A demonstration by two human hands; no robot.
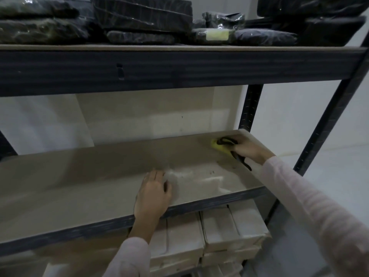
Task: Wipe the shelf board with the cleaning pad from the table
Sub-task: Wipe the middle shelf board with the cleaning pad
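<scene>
The beige shelf board (89,176) spans the middle of the view inside a dark metal rack. My right hand (247,149) presses a yellow cleaning pad (218,147) with a dark strap flat on the board's far right corner. My left hand (153,194) lies flat, fingers spread, on the board near its front edge, holding nothing. A pale smeared patch (191,176) shows on the board between the two hands.
The upper shelf (179,47) carries several dark plastic-wrapped packages (143,19). White boxes (225,232) are stacked on the level below. Dark uprights (327,124) stand at the right, with the white wall and floor beyond.
</scene>
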